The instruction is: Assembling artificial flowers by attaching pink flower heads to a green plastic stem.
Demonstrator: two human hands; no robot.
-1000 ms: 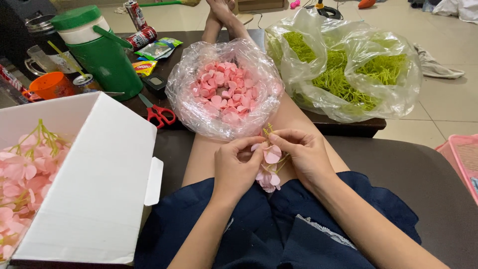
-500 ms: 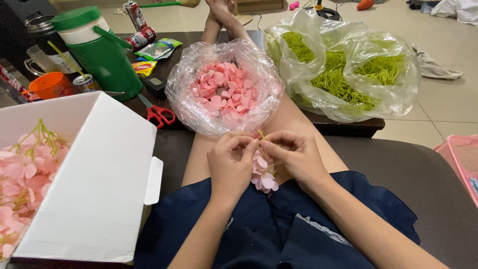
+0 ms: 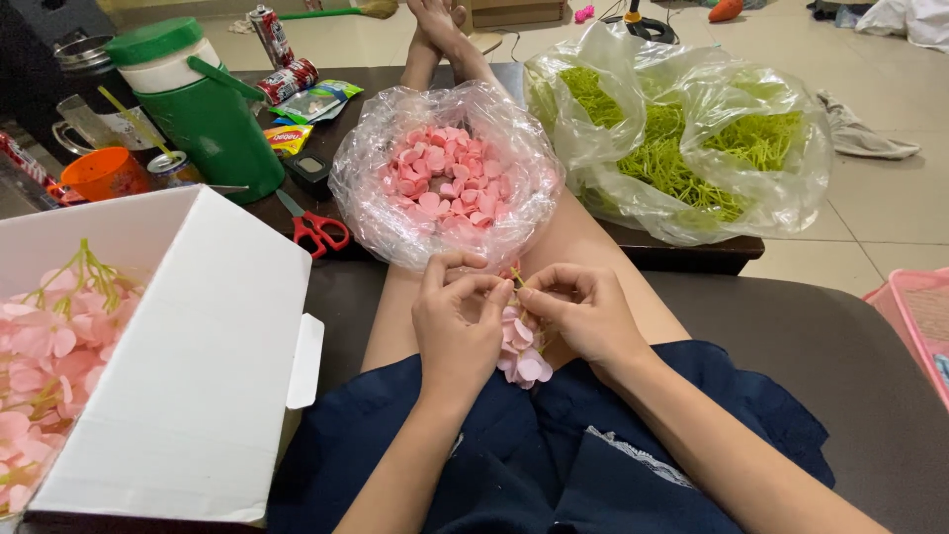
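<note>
Over my lap, my left hand [image 3: 457, 321] and my right hand [image 3: 583, 311] meet fingertip to fingertip, pinching a thin green stem with pink fabric petals, the flower sprig [image 3: 519, 351], which hangs between them. Just beyond my fingers sits a clear plastic bag of loose pink petals [image 3: 445, 183]. To its right lies a bigger clear bag of yellow-green stems [image 3: 692, 148]. At my left stands an open white cardboard box [image 3: 188, 376] holding finished pink flower sprigs [image 3: 44, 346].
Red-handled scissors [image 3: 316, 229] lie on the dark low table [image 3: 682, 252]. A green jug [image 3: 203, 114], an orange cup [image 3: 104, 173], cans and snack packets crowd the left. A pink basket [image 3: 919, 316] sits at right. Tiled floor lies beyond.
Both hands rose a little toward the petal bag and closed in on the stem's top; the petal cluster now hangs lower between them.
</note>
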